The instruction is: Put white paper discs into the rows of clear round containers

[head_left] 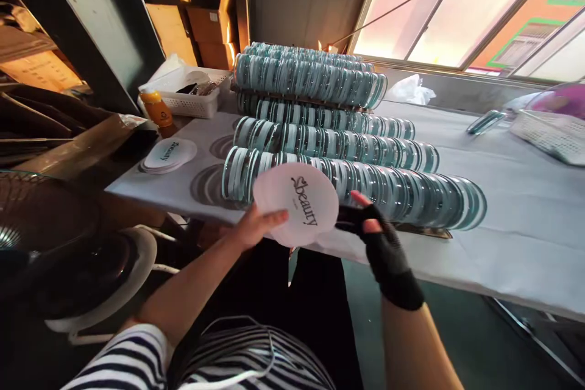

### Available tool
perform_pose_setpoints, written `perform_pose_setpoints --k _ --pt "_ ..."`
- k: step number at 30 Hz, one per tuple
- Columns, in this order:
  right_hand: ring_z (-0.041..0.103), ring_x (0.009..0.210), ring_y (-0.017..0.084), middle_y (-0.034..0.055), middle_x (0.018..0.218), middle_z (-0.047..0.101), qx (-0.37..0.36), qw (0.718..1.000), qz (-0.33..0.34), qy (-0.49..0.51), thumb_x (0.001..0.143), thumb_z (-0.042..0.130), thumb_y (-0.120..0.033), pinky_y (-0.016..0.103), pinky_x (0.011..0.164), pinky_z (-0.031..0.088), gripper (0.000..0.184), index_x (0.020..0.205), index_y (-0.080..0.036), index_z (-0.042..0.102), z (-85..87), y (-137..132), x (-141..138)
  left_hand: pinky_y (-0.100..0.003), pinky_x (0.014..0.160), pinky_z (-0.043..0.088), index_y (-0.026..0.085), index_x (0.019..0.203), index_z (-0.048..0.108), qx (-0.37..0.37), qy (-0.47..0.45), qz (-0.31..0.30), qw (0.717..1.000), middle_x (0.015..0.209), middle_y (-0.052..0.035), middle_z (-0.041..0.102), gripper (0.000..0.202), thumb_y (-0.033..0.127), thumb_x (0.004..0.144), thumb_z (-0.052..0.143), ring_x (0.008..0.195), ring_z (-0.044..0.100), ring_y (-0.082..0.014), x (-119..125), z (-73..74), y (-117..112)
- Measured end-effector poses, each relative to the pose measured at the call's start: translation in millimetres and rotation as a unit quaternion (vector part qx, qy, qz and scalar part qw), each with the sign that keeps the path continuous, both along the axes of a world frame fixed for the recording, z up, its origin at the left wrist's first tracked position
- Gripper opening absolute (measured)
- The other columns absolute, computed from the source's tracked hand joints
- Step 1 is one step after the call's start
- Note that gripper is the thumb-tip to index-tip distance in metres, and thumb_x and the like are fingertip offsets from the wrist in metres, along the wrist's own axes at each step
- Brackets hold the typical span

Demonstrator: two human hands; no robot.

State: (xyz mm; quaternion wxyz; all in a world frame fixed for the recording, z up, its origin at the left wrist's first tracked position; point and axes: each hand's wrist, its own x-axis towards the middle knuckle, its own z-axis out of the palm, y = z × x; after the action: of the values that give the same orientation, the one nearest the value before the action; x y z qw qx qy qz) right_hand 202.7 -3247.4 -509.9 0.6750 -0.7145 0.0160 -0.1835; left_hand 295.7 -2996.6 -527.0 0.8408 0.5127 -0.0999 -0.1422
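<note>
Striped sleeve [123,359], then a white "Beauty" disc [297,201], clasped at its left edge by the bare left hand [256,226] and pinched at its right by the gloved right hand [377,237]. It hangs just before the front row of glass rounds [411,192].

The round disc [296,204] is pale pink with black script lettering, and the stack of discs [169,154] carries the same black script on white. The right hand [379,234] wears a black fingerless glove [395,268], and the sleeve [123,359] is striped black and white. The glass rounds [347,186] show teal-green edges on a pale grey tablecloth [525,213], near an orange-yellow bottle [158,108] and a white basket [192,105].
</note>
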Motion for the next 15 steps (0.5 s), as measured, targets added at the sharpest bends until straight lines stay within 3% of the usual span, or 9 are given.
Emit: perform_pose_setpoints --k 3,5,7,10,13,15 --pt "0.058 0.066 0.015 0.0029 0.076 0.064 0.020 0.998 0.010 0.064 0.087 0.063 -0.053 0.027 0.060 0.050 0.035 0.084 -0.018 0.063 -1.2 37 2 -0.052 0.099 0.053 0.016 0.116 0.071 -0.008 0.021 -0.147 0.989 0.117 -0.0158 0.072 0.053 0.033 0.067 0.086 0.111 0.067 -0.0362 -16 -4.9 -22" --pt "0.055 0.062 0.014 0.0024 0.072 0.062 0.059 0.994 0.007 0.094 0.090 0.058 -0.052 0.026 0.055 0.047 0.036 0.081 -0.017 0.062 -10.3 41 2 -0.051 0.099 0.053 0.016 0.118 0.070 -0.030 0.039 -0.192 0.980 0.121 -0.0171 0.070 0.057 0.036 0.067 0.086 0.113 0.066 -0.0363 -21 -5.4 -25" --pt "0.061 0.072 0.017 0.0058 0.086 0.069 0.048 0.994 -0.001 0.098 0.092 0.055 -0.052 0.028 0.062 0.051 0.037 0.096 -0.017 0.067 -21.0 36 3 -0.049 0.098 0.053 0.016 0.116 0.071 -0.025 0.048 -0.164 0.985 0.120 -0.0163 0.071 0.057 0.038 0.065 0.086 0.112 0.066 -0.0354 -22 -7.4 -26" --pt "0.065 0.103 0.024 0.0109 0.117 0.069 -0.105 0.990 -0.084 0.052 0.093 0.052 -0.049 0.038 0.085 0.055 0.047 0.126 -0.019 0.062 -33.5 34 2 -0.046 0.098 0.053 0.019 0.114 0.071 0.007 0.028 -0.053 0.998 0.115 -0.0125 0.073 0.053 0.038 0.067 0.085 0.111 0.066 -0.0325 -17 -15.6 -31" --pt "0.052 0.130 0.029 0.0152 0.139 0.057 -0.308 0.932 -0.184 -0.047 0.094 0.050 -0.041 0.048 0.103 0.047 0.050 0.138 -0.018 0.055 -38.7 49 -2 -0.044 0.100 0.050 0.019 0.109 0.073 0.032 -0.010 0.016 0.999 0.111 -0.0102 0.075 0.047 0.040 0.068 0.084 0.111 0.065 -0.0309 -11 -26.2 -39" --pt "0.047 0.135 0.029 0.0164 0.143 0.053 -0.385 0.893 -0.203 -0.113 0.094 0.050 -0.035 0.050 0.106 0.045 0.047 0.136 -0.017 0.055 -39.7 63 -3 -0.042 0.098 0.051 0.018 0.102 0.075 0.040 -0.005 0.033 0.999 0.105 -0.0101 0.076 0.044 0.041 0.067 0.085 0.106 0.067 -0.0303 -11 -32.3 -45"
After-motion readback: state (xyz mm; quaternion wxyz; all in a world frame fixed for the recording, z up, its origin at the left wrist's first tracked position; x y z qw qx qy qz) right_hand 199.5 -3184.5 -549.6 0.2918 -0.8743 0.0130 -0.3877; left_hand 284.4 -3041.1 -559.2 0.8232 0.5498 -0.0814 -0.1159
